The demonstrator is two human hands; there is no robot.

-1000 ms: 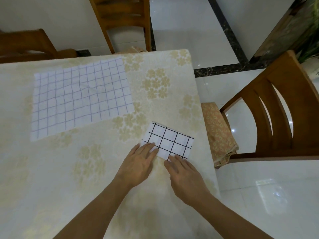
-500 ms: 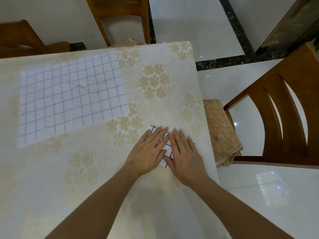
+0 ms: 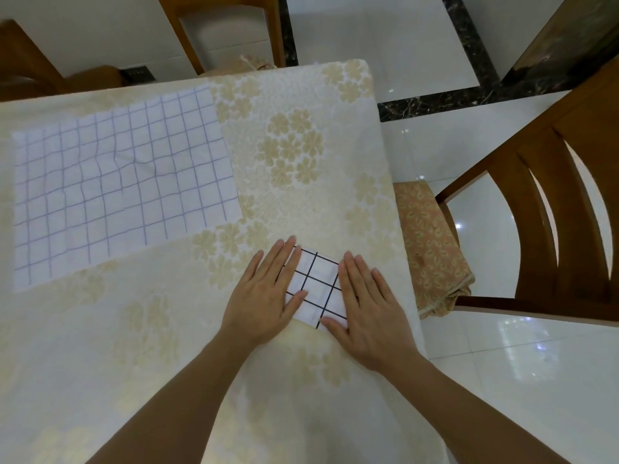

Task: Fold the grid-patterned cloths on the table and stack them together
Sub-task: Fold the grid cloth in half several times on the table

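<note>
We see a table (image 3: 301, 145) covered with a cream tablecloth that has a pale flower pattern, and wooden chairs (image 3: 542, 202) stand around it on a white tiled floor. On the far left part of the table lies the large cloth (image 3: 120, 185), white with a thin blue grid, spread out flat with some small wrinkles in the middle. Near the right edge of the table lies the small cloth (image 3: 315, 289), white with a thick black grid, folded into a compact rectangle. Our left hand (image 3: 264, 296) lies flat on its left side and our right hand (image 3: 365, 306) lies flat on its right side, so the folded piece is between the two palms and partly under them. Both hands are spread open with straight fingers, pressing down and not grasping anything. The two cloths are well apart.
</note>
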